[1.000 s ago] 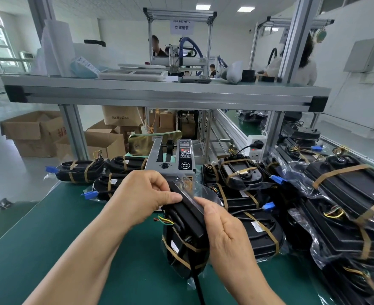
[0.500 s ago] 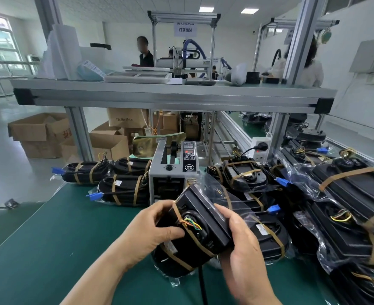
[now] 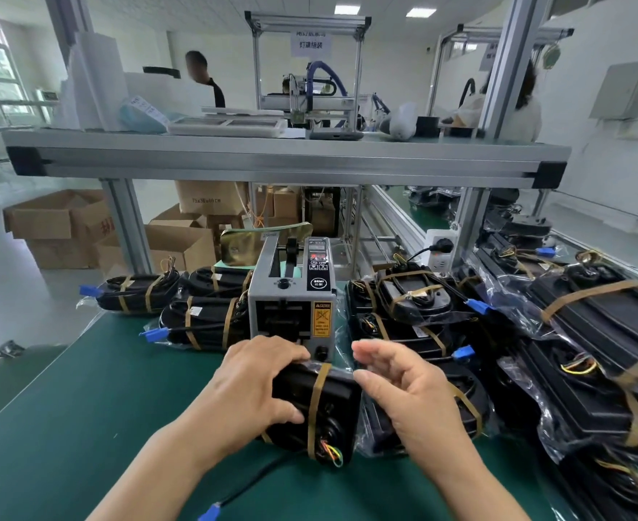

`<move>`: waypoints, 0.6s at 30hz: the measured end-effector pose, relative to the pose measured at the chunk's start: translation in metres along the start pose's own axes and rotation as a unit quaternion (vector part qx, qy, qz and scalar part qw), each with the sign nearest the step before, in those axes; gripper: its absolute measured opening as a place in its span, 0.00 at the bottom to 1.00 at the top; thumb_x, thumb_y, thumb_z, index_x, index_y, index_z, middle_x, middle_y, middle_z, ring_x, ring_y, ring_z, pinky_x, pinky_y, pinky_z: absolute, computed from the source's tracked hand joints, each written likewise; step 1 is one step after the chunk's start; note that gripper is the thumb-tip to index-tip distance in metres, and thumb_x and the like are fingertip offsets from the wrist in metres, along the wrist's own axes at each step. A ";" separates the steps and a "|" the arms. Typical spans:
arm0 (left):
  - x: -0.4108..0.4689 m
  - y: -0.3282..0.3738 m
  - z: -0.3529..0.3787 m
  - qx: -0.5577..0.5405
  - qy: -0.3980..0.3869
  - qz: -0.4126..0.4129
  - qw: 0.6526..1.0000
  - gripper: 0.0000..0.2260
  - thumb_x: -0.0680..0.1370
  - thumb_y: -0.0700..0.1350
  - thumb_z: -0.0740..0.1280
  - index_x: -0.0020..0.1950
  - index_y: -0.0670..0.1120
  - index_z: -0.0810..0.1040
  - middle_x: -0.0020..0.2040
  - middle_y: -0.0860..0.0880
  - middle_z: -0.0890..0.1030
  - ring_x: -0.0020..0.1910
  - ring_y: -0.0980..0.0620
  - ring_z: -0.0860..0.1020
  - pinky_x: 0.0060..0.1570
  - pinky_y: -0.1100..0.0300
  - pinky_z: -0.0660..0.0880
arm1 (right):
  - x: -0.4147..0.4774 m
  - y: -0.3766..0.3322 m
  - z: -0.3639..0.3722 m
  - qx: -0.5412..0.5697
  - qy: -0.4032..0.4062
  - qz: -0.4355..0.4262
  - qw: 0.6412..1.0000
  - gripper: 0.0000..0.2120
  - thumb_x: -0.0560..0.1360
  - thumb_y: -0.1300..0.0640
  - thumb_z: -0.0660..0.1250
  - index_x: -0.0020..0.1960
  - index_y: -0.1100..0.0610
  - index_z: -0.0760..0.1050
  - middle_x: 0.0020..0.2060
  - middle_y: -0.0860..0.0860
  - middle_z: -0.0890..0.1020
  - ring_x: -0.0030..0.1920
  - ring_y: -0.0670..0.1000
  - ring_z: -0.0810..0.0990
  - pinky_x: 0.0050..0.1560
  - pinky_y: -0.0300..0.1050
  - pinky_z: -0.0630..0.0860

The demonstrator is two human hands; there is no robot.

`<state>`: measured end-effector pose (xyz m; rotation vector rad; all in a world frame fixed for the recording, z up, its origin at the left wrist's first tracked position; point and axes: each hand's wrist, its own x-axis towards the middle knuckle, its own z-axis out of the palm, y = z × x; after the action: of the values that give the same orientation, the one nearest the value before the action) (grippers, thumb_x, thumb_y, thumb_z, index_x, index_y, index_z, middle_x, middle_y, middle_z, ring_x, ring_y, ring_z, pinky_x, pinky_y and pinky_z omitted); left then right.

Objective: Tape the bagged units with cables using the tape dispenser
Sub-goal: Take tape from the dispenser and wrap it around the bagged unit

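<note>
Pinning the bagged unit (image 3: 325, 411) on the desk (image 3: 84, 408), 6 o'clock of the tape dispenser (image 3: 291, 295): your left hand (image 3: 250, 389) grip clamps it, right hand (image 3: 404, 392) grip apart at 3 o'clock. Next, probably another strip.

White walls (image 3: 595, 174) are lit by ceiling panels (image 3: 346, 9); cardboard boxes (image 3: 56, 223) are stacked on the pale floor (image 3: 7, 295).

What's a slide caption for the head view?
Left hand grips a taped, bagged unit in front of the tape dispenser; right hand open beside it.
</note>
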<state>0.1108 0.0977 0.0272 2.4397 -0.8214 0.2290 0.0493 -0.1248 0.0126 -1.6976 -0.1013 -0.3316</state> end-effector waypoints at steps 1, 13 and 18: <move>-0.002 -0.001 0.003 0.001 0.004 0.006 1.000 0.31 0.63 0.54 0.80 0.64 0.57 0.76 0.59 0.64 0.75 0.64 0.59 0.68 0.70 0.61 0.58 | 0.000 0.000 0.000 0.000 -0.002 0.009 1.000 0.17 0.74 0.63 0.75 0.52 0.41 0.84 0.51 0.44 0.87 0.54 0.44 0.84 0.56 0.34 0.77; -0.009 -0.011 0.010 0.003 0.026 0.045 0.999 0.33 0.62 0.55 0.80 0.66 0.56 0.77 0.60 0.70 0.71 0.67 0.63 0.66 0.70 0.68 0.52 | -0.001 -0.002 0.018 -0.119 0.120 0.007 0.986 0.13 0.80 0.56 0.67 0.36 0.51 0.77 0.35 0.45 0.82 0.36 0.44 0.77 0.38 0.31 0.71; -0.008 -0.005 0.008 -0.004 0.015 0.031 0.999 0.34 0.62 0.50 0.81 0.67 0.54 0.77 0.63 0.65 0.73 0.67 0.65 0.64 0.71 0.68 0.51 | -0.004 -0.002 0.024 -0.102 0.132 0.027 0.986 0.13 0.81 0.53 0.66 0.37 0.50 0.76 0.34 0.46 0.82 0.35 0.44 0.77 0.37 0.32 0.72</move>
<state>0.1076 0.1007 0.0162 2.3998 -0.8843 0.2845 0.0483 -0.1008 0.0108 -1.8391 0.1786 -0.5377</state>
